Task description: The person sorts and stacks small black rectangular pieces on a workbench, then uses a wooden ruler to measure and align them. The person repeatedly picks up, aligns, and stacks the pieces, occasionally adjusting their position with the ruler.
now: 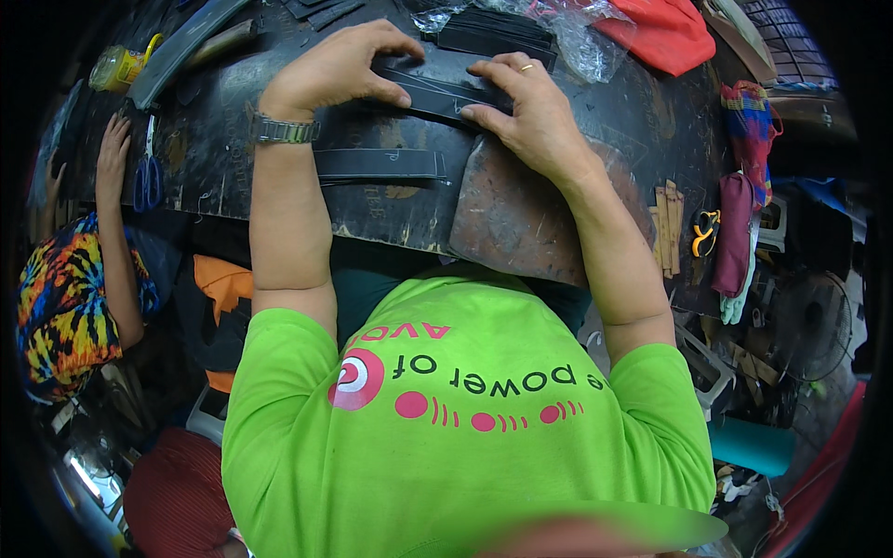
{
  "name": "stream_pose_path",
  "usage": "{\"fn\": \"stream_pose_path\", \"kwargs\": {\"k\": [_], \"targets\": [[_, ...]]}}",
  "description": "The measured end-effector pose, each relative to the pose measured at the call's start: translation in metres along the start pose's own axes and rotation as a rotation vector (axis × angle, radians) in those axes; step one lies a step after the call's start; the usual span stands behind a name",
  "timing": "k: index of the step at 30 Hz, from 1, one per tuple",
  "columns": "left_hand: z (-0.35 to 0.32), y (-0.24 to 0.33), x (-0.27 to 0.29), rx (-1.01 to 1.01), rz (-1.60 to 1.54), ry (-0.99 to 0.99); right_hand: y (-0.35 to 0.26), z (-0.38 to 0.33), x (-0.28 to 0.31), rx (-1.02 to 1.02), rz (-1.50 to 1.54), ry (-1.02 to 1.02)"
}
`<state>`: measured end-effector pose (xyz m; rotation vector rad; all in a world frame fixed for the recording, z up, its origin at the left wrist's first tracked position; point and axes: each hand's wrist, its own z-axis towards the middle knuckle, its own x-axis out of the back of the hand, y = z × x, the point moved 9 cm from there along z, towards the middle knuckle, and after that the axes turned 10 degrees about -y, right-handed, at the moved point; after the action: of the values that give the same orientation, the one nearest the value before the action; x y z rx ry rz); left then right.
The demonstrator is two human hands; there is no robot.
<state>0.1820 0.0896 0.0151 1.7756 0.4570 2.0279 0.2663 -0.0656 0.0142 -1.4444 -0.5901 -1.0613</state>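
Note:
A long black strip with pale marked lines lies on the dark worktable, between my two hands. My left hand, a metal watch on its wrist, arches over the strip's left end. Its thumb rests by the near edge, and its fingers are curved and apart. My right hand, with a ring, is at the strip's right end, thumb along the near edge and fingers bent over the far side. Nearer to me lies a second black strip with pale markings. Behind the hands is a stack of black strips.
A worn brown board overhangs the table's front edge. Blue-handled scissors and a yellow-lidded jar are at left, near a co-worker's hand. Wooden strips, orange-handled snips and a red cloth are at right.

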Motion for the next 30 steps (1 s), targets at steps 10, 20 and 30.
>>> {"fn": "stream_pose_path", "kwargs": {"k": [10, 20, 30], "targets": [[0.001, -0.009, -0.021, 0.301, -0.097, -0.277, -0.003, 0.002, -0.014, 0.006, 0.059, -0.059], [0.018, 0.003, -0.012, 0.024, -0.016, -0.022, 0.012, 0.002, 0.011, 0.014, 0.032, 0.123], [0.018, -0.012, -0.028, 0.164, -0.123, -0.160, 0.007, 0.009, -0.006, 0.073, -0.088, 0.068]]}}
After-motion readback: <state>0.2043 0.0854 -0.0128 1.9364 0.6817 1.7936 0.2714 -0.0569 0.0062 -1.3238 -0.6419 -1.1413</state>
